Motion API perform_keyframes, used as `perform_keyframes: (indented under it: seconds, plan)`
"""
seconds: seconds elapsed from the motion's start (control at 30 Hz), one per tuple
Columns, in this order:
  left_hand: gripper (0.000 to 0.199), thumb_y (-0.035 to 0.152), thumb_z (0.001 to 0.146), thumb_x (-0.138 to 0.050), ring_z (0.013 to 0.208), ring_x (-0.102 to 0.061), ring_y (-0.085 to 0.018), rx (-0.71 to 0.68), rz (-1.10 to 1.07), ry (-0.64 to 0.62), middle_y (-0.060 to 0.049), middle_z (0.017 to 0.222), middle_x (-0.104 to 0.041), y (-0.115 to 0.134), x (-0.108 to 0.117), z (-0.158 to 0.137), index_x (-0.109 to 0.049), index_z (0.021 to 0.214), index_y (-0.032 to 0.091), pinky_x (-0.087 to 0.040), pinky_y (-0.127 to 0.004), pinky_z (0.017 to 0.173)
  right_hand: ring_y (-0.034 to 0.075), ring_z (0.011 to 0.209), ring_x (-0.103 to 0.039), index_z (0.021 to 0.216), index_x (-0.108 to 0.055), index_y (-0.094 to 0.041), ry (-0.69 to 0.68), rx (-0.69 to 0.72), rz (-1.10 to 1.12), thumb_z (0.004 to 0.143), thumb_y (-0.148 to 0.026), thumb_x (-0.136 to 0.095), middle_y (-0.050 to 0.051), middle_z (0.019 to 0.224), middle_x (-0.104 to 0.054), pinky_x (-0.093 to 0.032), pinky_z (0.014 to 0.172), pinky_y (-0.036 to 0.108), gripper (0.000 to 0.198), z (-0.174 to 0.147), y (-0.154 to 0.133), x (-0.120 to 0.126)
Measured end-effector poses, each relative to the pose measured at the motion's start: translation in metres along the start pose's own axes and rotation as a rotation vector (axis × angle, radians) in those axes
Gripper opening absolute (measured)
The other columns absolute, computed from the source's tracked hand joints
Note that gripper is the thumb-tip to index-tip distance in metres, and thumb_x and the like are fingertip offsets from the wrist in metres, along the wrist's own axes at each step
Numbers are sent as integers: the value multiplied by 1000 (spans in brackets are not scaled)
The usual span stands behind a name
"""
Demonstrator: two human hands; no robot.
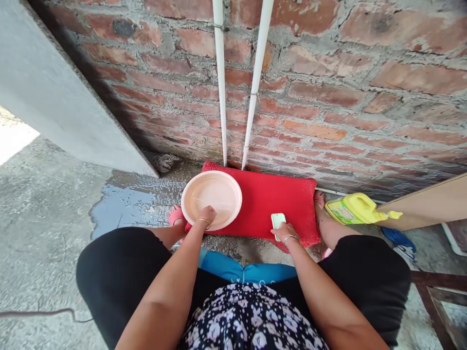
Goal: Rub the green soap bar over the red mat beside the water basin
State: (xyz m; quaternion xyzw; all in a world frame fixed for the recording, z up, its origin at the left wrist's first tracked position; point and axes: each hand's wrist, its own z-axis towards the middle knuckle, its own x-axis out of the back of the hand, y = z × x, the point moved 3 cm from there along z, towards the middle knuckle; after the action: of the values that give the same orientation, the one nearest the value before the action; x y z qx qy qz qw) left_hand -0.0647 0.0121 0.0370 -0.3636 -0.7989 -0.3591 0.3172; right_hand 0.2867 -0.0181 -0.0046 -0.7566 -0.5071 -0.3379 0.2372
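Over the near inside of a pale pink plastic basin (189, 192) is my left hand (207, 214), its fingers curled closed. What they hold, if anything, is hidden. The basin rests on the left part of a red mat (262, 194) with a shaggy edge, laid over a low oblong support. On the mat's right part my right hand (286, 230) is closed on a pale green oblong block (278, 219) with rounded corners and a small hole near its far end. The block's underside is out of sight.
Beyond the mat rises a brick wall (299, 116) with two white pipes (251, 102). A yellow jug (355, 206) lies tilted at the right by a tan board (426, 199). Wet concrete (124, 201) and a grey slab (83, 107) are at the left.
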Motion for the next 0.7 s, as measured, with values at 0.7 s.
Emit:
perform_keyframes:
  seconds: [0.7]
  plan:
    - [19, 17, 82, -43, 62, -62, -9, -501, -24, -314, 0, 79, -65, 156, 62, -27, -62, 86, 16, -49, -18, 58, 23, 93, -62, 100, -60, -22, 112, 38, 226, 77, -52, -57, 9, 105, -60, -44, 73, 31, 38, -10, -20, 18]
